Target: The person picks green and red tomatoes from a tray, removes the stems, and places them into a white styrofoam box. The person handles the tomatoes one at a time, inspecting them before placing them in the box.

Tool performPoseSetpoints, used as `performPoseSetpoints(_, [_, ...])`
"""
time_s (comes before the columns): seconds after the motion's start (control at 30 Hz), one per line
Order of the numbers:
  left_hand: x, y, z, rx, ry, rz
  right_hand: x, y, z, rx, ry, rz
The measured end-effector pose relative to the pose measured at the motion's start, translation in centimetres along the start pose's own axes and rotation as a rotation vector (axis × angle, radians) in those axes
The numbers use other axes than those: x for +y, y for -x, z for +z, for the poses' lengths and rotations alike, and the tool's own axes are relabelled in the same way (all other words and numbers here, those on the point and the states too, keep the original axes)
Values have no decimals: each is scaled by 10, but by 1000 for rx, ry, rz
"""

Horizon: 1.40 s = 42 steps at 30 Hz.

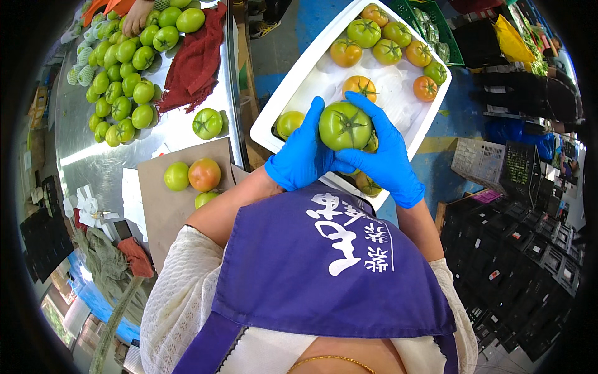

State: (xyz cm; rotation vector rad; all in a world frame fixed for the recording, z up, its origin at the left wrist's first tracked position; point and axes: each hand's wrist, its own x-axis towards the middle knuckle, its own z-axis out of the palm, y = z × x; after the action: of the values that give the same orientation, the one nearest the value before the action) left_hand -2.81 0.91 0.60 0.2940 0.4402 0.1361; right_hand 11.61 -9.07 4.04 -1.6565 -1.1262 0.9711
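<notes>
A large green tomato [345,126] is held up over the near part of a white foam box [275,100], its stem end facing up. My right hand [385,149], in a blue glove, grips it with the thumb below and the fingers along the far right side. My left hand [301,149], gloved alike, is raised at its left side, palm towards it; whether it touches the tomato I cannot tell. Inside the box, green and orange tomatoes line the far end, and an orange tomato [359,88] lies just beyond my fingers. My hands partly hide others at the near end.
On the metal table [84,135] at left lie many green tomatoes [121,107], a dark red cloth [194,65] and cardboard [163,210] bearing several tomatoes. Another person's hand [136,18] reaches into the pile. Black crates [504,262] are stacked at right; a green crate [455,46] stands behind the box.
</notes>
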Motion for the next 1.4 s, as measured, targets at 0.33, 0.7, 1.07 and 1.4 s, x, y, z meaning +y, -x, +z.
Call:
performPoseSetpoints(0.33, [9,1,-1,144,-273,93,-4,3,1,242,357,-215])
performPoseSetpoints(0.7, [8,5,-6,130,-147,-143,-3,3,9,198,477,-434])
performPoseSetpoints(1.07, [20,14,-2,190,-269,49,5,-1,-16,434,289,-34])
performPoseSetpoints(1.4, [18,18,1,241,-507,221,-14,7,10,193,346,-164])
